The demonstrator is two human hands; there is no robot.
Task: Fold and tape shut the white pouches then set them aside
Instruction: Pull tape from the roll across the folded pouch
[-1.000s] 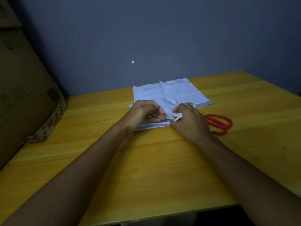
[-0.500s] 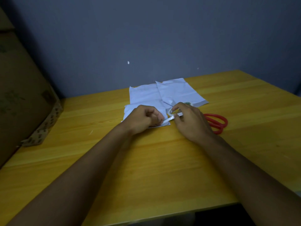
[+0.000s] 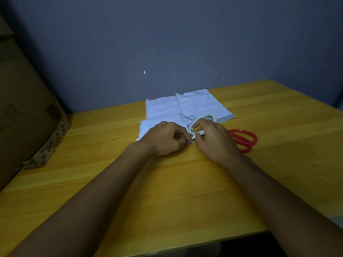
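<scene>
the roll of tape (image 3: 199, 123) is the landmark here. it stands tilted on the counter (image 3: 185, 182) with its open ring facing the camera, and the right hand (image 3: 215, 140) grips it, thumb through the hole and fingers (image 3: 199, 139) curled round its near side. a short strip of tape (image 3: 193, 136) runs from the roll's lower edge leftward and a little toward the person, and its free end meets the left hand (image 3: 163, 139), whose fingers are curled and pinching that end against the near right corner of the folded white pouch (image 3: 146, 127). so the strip's long axis lies left to right between the two hands, and the pouch lies just left of the roll, mostly hidden under the left hand.

two more white pouches (image 3: 185, 106) lie flat behind the roll, overlapping. red scissors (image 3: 243, 140) lie just right of the roll, partly under the right hand and nearer to it than to the left.

my judgement: the next move is to draw the roll further right to lengthen the strip, with the left hand anchoring it, then cut.
</scene>
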